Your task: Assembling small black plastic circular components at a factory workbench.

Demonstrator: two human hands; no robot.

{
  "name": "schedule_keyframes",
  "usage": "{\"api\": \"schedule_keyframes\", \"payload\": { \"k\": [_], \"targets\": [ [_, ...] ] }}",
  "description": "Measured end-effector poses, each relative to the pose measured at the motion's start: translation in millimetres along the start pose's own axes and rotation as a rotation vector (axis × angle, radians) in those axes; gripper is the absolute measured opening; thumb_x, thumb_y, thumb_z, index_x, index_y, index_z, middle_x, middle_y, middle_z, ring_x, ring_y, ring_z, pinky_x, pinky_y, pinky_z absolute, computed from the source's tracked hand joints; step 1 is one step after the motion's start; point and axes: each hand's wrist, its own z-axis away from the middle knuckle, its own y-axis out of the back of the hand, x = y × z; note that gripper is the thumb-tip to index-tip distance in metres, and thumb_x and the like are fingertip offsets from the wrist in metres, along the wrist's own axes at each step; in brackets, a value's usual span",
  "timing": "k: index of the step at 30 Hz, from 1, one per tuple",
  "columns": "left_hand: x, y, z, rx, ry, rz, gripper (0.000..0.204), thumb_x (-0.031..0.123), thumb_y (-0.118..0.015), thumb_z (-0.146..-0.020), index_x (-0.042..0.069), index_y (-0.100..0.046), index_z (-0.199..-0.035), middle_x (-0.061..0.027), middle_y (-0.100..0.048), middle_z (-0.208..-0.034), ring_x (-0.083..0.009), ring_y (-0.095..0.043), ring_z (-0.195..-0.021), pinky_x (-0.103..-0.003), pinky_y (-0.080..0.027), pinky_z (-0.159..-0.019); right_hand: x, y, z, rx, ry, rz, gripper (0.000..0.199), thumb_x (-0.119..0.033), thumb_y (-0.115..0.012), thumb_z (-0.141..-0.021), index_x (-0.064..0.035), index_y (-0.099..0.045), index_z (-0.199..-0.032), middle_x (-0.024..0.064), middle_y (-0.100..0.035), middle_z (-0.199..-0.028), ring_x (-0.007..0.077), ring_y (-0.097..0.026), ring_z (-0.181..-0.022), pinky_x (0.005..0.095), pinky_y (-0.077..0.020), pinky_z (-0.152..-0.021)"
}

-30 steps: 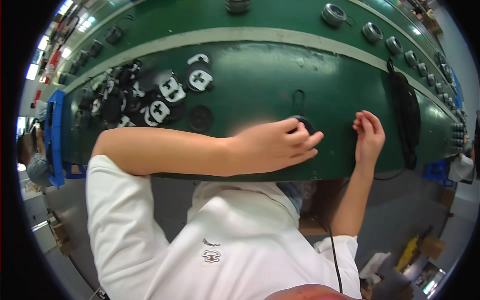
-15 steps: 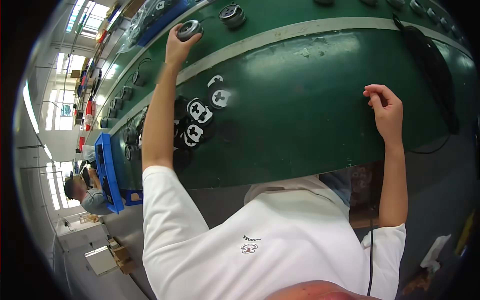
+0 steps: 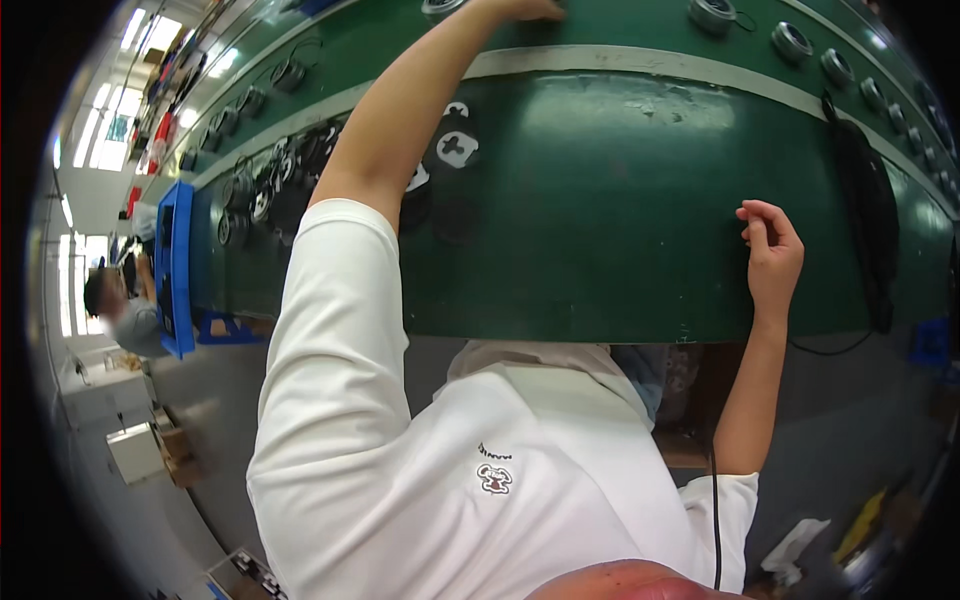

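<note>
My left hand [image 3: 530, 9] reaches to the far edge of the view, over the green strip beyond the pale divider. It is partly cut off, and its fingers and anything in them are hidden. Left of that forearm sits a round grey metal part [image 3: 441, 8]. My right hand [image 3: 773, 252] hovers above the right side of the green table, fingers curled and thumb against them, with nothing visible between. Black discs with white cut-out plates [image 3: 457, 149] lie at left on the table, several partly covered by my left arm.
Several round metal parts [image 3: 712, 15] line the far strip. A long black bag-like object [image 3: 866, 210] lies at the table's right end. At far left stands a blue tray [image 3: 176, 270] with a person [image 3: 135, 315] beside it. The green table [image 3: 600, 220] has a pale divider [image 3: 640, 62].
My left hand has swung away and to the right from where it gripped a round metal part. The view has shifted, and the far row of parts sits lower. My right hand keeps its curl.
</note>
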Motion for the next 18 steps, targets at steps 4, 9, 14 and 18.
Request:
{"api": "schedule_keyframes", "payload": {
  "k": [4, 9, 14, 18],
  "targets": [
    [91, -55, 52, -0.051, -0.487, 0.098, 0.068, 0.036, -0.087, -0.084, 0.017, -0.064, -0.145, -0.0120, -0.069, -0.134, -0.0327, -0.070, -0.107, -0.045, -0.062, -0.081, 2, -1, 0, -0.005, -0.030, -0.019, 0.019, -0.002, -0.061, -0.101, -0.0014, -0.077, -0.110, 0.0053, -0.078, -0.096, 0.0110, -0.066, -0.082, 0.0230, -0.0521, -0.074],
    [157, -97, 171, 0.067, -0.628, -0.165, 0.072, 0.028, -0.089, -0.080, 0.025, -0.059, -0.146, -0.0065, -0.059, -0.141, -0.0295, -0.070, -0.109, -0.040, -0.061, -0.088, 2, 1, -3, -0.031, -0.032, -0.001, 0.018, -0.003, -0.062, -0.101, -0.0012, -0.077, -0.111, 0.0051, -0.079, -0.098, 0.0108, -0.066, -0.083, 0.0235, -0.0522, -0.075],
    [91, -51, 220, 0.252, -0.159, -0.152, 0.039, 0.031, -0.083, -0.089, 0.015, -0.071, -0.123, -0.0013, -0.070, -0.117, -0.0230, -0.071, -0.090, -0.037, -0.058, -0.081, 6, 2, 3, -0.025, 0.018, 0.059, 0.018, -0.003, -0.062, -0.102, -0.0015, -0.077, -0.111, 0.0051, -0.079, -0.099, 0.0104, -0.065, -0.084, 0.0239, -0.0520, -0.075],
    [24, -39, 267, 0.262, 0.141, -0.515, 0.036, 0.023, -0.079, -0.093, 0.012, -0.071, -0.126, -0.0030, -0.068, -0.112, -0.0244, -0.067, -0.091, -0.038, -0.055, -0.082, 8, 3, -1, -0.050, 0.032, 0.110, 0.018, -0.003, -0.062, -0.101, -0.0017, -0.077, -0.112, 0.0056, -0.079, -0.100, 0.0103, -0.066, -0.084, 0.0238, -0.0517, -0.076]
  ]
}}
